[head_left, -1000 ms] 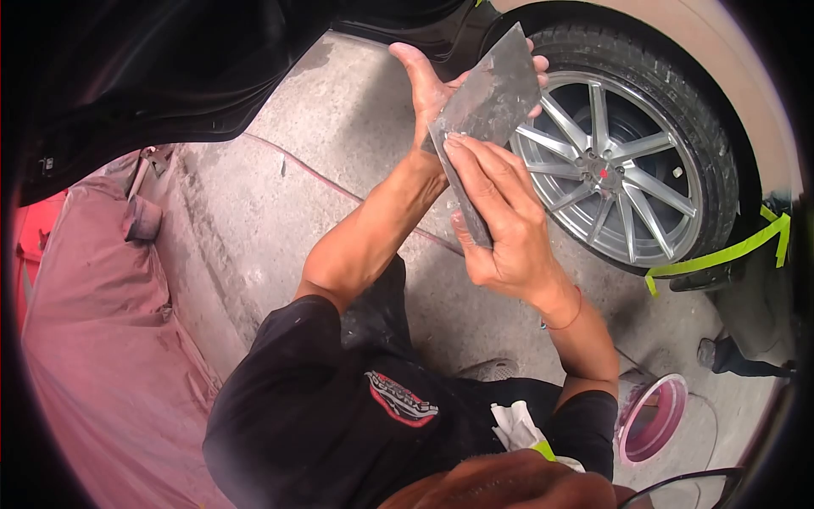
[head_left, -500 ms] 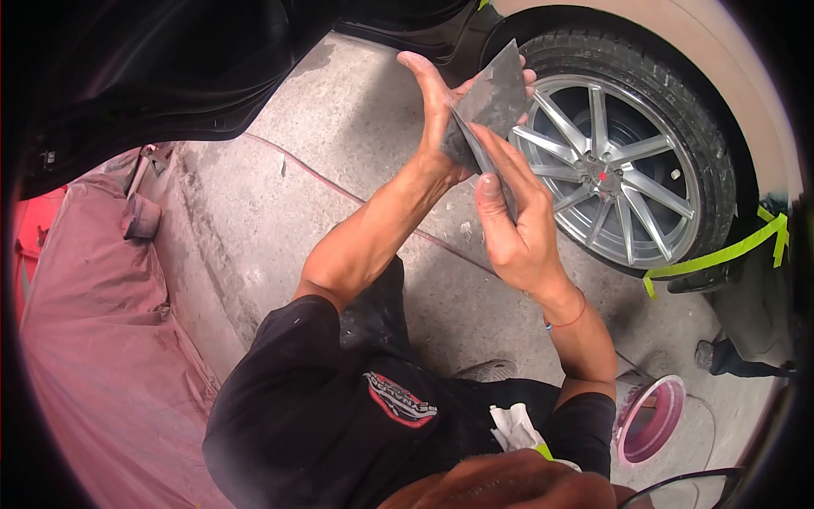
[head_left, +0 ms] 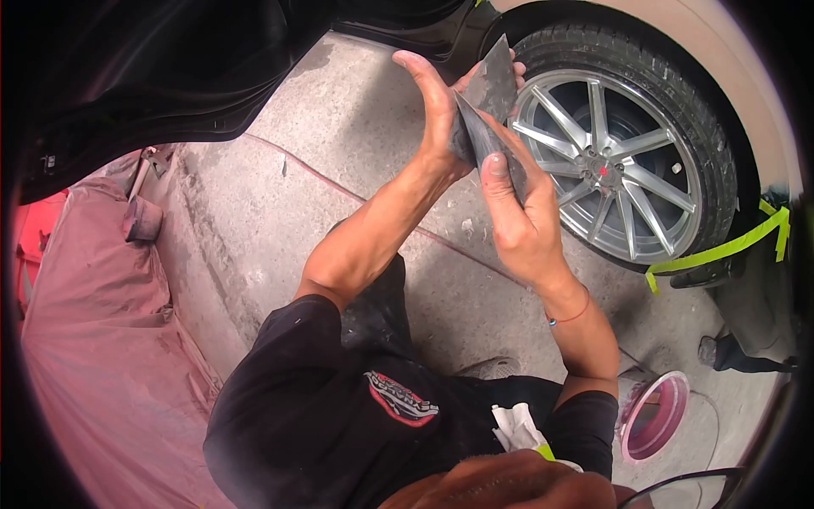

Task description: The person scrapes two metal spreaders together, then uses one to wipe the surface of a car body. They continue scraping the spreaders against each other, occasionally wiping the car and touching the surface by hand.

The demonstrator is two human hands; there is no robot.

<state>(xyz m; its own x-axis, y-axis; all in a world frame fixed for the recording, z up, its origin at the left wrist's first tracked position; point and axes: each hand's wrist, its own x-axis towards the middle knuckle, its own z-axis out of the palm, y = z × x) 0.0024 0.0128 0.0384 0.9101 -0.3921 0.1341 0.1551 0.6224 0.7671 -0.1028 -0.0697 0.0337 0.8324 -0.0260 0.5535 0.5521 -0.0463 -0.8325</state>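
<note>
A thin dark plate [head_left: 494, 85] is supported by the left hand [head_left: 436, 119], its thumb spread wide, while a flat dark blade [head_left: 485, 136] is held between the thumb and fingers of the right hand [head_left: 530, 233]. Light and fairly stiff by appearance, both are best gripped along the edges, beside a silver wheel [head_left: 603, 172].

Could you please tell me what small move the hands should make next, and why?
I'd probably tilt the gray spreader a little flatter toward the gray plate. It stands angled beside the plate, the right hand already braces its thumb on the spreader's face, and the open left hand supports the plate from behind, fingertips past its far edge.
</note>
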